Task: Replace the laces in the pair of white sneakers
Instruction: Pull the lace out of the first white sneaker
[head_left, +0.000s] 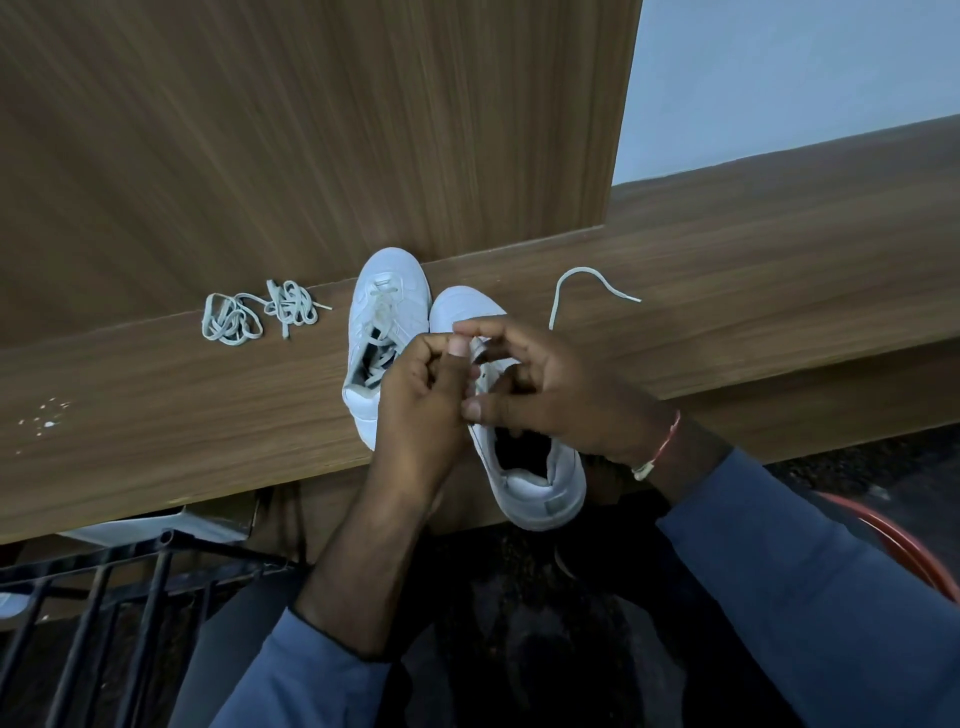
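- Fingers (460, 358) of the left hand (421, 400) are pinching a white lace (571, 271) over the nearer sneaker (540, 493); the right hand (550, 400) is curling alongside, its hold hidden.
- That sneaker is overhanging the wooden table (753, 291), touching the other sneaker (387, 291).
- Loose laces (260, 314) are lying leftward; a wood panel (311, 130) and a pale wall (805, 67) are standing behind.

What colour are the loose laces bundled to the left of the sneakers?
The loose laces are pale greyish-white, shown best in the head view.
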